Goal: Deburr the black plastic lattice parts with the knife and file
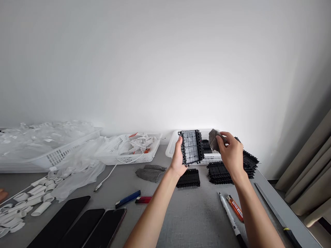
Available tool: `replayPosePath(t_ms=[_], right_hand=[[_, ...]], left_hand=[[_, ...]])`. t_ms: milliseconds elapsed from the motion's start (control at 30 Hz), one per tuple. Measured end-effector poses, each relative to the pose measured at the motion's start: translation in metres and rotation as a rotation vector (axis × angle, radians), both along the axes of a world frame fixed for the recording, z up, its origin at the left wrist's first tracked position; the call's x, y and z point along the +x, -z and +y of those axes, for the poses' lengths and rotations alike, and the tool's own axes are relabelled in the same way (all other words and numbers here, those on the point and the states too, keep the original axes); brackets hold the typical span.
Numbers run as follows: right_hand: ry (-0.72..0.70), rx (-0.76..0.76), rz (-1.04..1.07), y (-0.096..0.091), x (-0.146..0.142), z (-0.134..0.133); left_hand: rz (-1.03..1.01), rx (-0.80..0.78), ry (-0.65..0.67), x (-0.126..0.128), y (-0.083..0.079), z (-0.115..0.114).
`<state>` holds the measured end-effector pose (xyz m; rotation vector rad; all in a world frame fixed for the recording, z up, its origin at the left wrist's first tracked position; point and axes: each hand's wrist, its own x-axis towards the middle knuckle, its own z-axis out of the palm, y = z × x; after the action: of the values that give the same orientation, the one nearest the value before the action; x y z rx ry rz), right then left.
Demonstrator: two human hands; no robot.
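My left hand [178, 159] is closed on a black plastic tile [191, 146] with rows of pegs along its edges, held up and tilted in front of a white basket [170, 146]. In my right hand [231, 150] is a folded grey cloth [214, 139], pinched between thumb and fingers, apart from the tile. Below the left hand another black tile [190, 178] lies on the table. Stacked black tiles [219, 172] stand under and beside the right hand, partly hidden by it. More black pieces show inside the basket.
Left of my arms lie a grey cloth [151, 173], a blue lighter [128, 198], a red lighter [143, 199] and dark phones [106, 227]. White tube pieces [38, 193] and baskets with plastic bags [69, 151] are farther left. At right lie a marker [230, 215], an orange lighter [235, 207] and a long blade [270, 205].
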<state>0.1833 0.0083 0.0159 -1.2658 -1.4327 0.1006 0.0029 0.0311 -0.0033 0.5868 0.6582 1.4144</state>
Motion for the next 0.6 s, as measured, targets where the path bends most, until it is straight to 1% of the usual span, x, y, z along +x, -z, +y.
replayPosePath(t_ms=[33,100,200,300,500,600], right_hand=[[0.008,0.054,-0.025,0.002,-0.002,0.001],[-0.023,0.125,-0.120,0.005,-0.008,0.003],[-0.069,0.148,-0.294,0.011,-0.019,0.006],[-0.126,0.128,-0.407,0.015,-0.024,0.008],[-0.282,0.080,-0.514,0.018,-0.024,0.005],[-0.374,0.030,-0.580,0.019,-0.030,-0.001]], left_hand=[[0.013,-0.002,-0.005,0.001,0.005,0.001],[0.029,0.000,-0.008,0.004,0.012,0.002],[0.033,0.018,-0.016,0.008,0.015,0.001],[0.021,0.049,-0.033,0.008,0.009,0.000],[0.008,0.108,0.000,-0.001,-0.010,-0.002],[-0.008,0.136,-0.075,-0.010,-0.019,-0.002]])
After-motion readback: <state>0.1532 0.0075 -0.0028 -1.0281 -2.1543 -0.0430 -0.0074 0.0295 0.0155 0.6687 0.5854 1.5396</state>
